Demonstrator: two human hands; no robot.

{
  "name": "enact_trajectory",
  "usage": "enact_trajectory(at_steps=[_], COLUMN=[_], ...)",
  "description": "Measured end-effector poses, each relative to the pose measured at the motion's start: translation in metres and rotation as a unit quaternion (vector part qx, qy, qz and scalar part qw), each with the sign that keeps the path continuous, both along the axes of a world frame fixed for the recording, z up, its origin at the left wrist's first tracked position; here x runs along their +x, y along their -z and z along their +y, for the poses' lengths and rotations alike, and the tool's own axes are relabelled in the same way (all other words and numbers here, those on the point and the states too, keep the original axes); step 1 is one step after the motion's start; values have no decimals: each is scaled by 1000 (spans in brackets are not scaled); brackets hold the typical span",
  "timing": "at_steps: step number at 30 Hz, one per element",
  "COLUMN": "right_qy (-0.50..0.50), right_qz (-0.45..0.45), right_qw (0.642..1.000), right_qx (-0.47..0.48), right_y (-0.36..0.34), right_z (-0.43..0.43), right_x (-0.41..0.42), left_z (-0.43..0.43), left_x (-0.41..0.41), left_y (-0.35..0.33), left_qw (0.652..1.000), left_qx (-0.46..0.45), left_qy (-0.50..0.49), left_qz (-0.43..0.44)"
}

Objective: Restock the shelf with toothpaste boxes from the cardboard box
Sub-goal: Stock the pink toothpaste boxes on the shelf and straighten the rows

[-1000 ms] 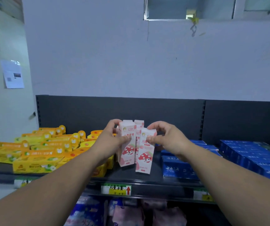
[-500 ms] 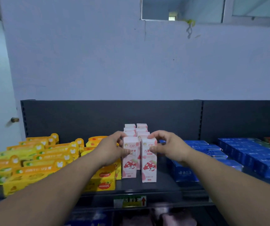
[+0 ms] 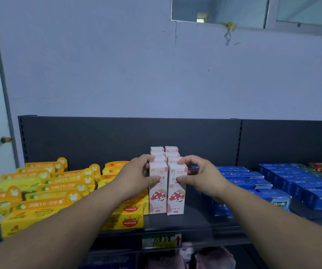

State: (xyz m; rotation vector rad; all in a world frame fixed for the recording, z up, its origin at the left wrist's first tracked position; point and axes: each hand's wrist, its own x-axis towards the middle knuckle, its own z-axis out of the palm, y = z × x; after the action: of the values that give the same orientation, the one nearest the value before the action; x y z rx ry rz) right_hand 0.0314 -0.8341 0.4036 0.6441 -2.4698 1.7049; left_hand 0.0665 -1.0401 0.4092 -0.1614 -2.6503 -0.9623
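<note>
Several pink toothpaste boxes with a mushroom picture stand upright in two rows on the dark shelf (image 3: 195,222). My left hand (image 3: 137,177) grips the front left pink box (image 3: 157,199), thumb on its face and fingers over its top. My right hand (image 3: 201,176) grips the front right pink box (image 3: 175,200) the same way. Both front boxes stand on the shelf board, side by side and touching. More pink boxes (image 3: 165,152) line up behind them. The cardboard box is out of sight.
Yellow and orange toothpaste boxes (image 3: 39,191) lie stacked on the left, reaching up to the pink rows. Blue boxes (image 3: 249,181) lie on the right with a gap beside the pink ones. A price label (image 3: 161,240) sits on the shelf edge; a lower shelf holds packets.
The two front pink boxes, held tilted above the shelf a second ago, now stand upright on it in front of the rows. Both hands still hold them.
</note>
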Motion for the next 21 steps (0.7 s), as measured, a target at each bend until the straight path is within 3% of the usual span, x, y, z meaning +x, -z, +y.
enact_trajectory(at_steps=[4, 7, 10, 15, 21], right_qy=[100, 231, 290, 354, 434], right_qz=[77, 143, 173, 186, 140], right_qw=[992, 948, 887, 822, 764], right_qx=[14, 164, 315, 406, 456], right_y=[2, 5, 14, 34, 44], right_z=[9, 23, 41, 87, 168], right_x=[4, 14, 32, 66, 126], left_z=[10, 31, 59, 112, 204], left_x=[4, 9, 14, 25, 45], left_y=[-2, -3, 6, 25, 49], left_qw=[989, 959, 936, 939, 944], left_qx=[-72, -193, -283, -267, -263], left_qy=[-57, -75, -50, 37, 100], left_qz=[120, 195, 205, 213, 173])
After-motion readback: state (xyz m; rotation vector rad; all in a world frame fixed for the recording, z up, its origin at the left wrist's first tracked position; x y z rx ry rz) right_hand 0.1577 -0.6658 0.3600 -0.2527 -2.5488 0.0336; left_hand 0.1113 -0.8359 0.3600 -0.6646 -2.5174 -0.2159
